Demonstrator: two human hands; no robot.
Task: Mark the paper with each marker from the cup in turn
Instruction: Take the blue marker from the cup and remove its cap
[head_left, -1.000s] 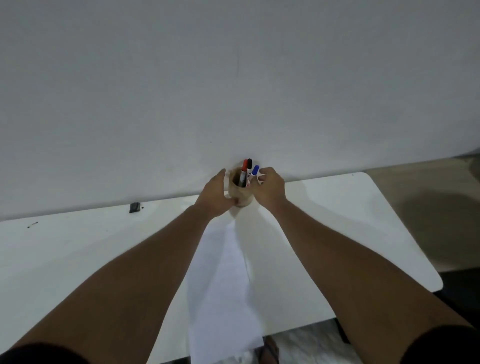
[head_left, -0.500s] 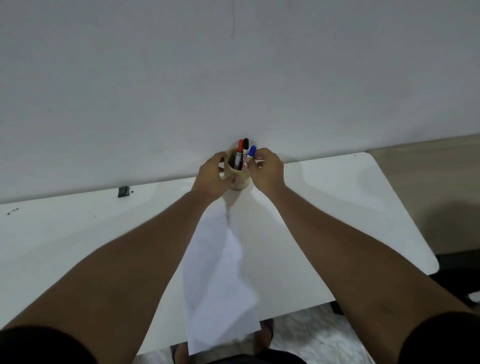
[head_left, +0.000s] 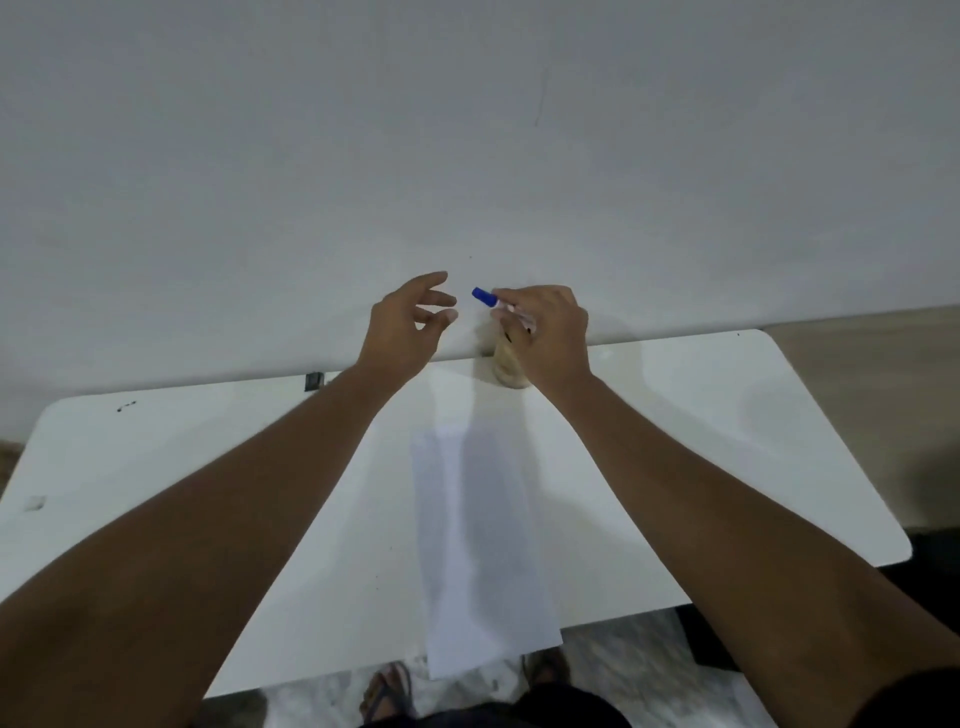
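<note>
My right hand (head_left: 545, 332) is closed around a blue-capped marker (head_left: 484, 296), held above the table with the cap pointing left. Under that hand stands the tan cup (head_left: 506, 371) at the table's far edge; my hand hides its mouth and whatever is inside. My left hand (head_left: 410, 325) hovers to the left of the marker cap, fingers spread, holding nothing. A white sheet of paper (head_left: 478, 530) lies lengthwise on the white table (head_left: 727, 441), running from the cup to beyond the near edge.
A plain grey wall rises directly behind the table. A small black object (head_left: 313, 381) sits at the far edge on the left, with dark specks (head_left: 125, 406) further left. Below the near edge I see sandalled feet (head_left: 389, 693).
My right hand has lifted the blue marker out of the cup. My left hand has let go of the cup and risen with its fingers spread. The view has tilted down.
</note>
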